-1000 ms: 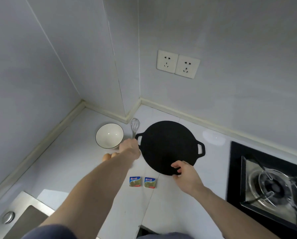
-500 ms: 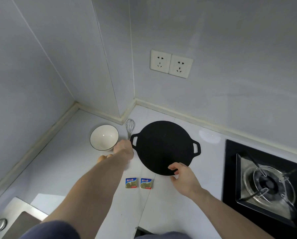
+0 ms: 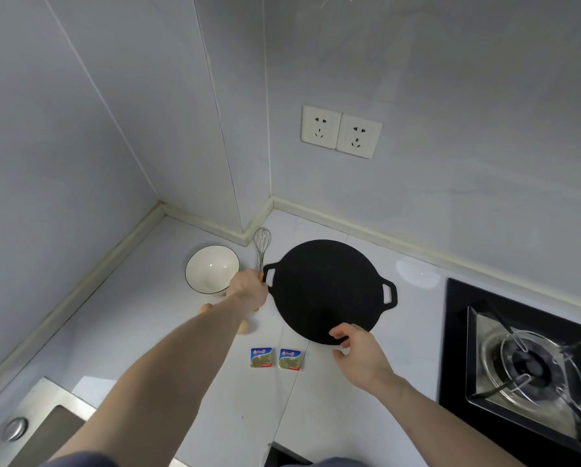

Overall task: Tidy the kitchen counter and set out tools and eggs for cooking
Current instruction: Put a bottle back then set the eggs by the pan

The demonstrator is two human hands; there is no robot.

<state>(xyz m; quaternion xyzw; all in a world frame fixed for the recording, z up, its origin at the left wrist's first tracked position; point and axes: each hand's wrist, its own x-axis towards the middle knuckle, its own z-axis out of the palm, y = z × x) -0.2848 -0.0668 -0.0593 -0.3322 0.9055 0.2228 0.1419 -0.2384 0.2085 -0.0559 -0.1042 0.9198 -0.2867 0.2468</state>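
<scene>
A wire whisk with an orange handle lies between a white bowl and a flat black two-handled pan on the white counter. My left hand grips the whisk's handle beside the pan's left handle. Curled fingers of my right hand hold the pan's near rim, with the thumb just below the edge. Two brown eggs lie by the bowl, mostly hidden behind my left forearm.
Two small foil butter packets lie in front of the pan. A gas hob fills the right side. A steel sink is at the lower left. Walls close the counter at the back and left.
Both hands stay where they were on the whisk and the pan rim. Only the view has shifted slightly.
</scene>
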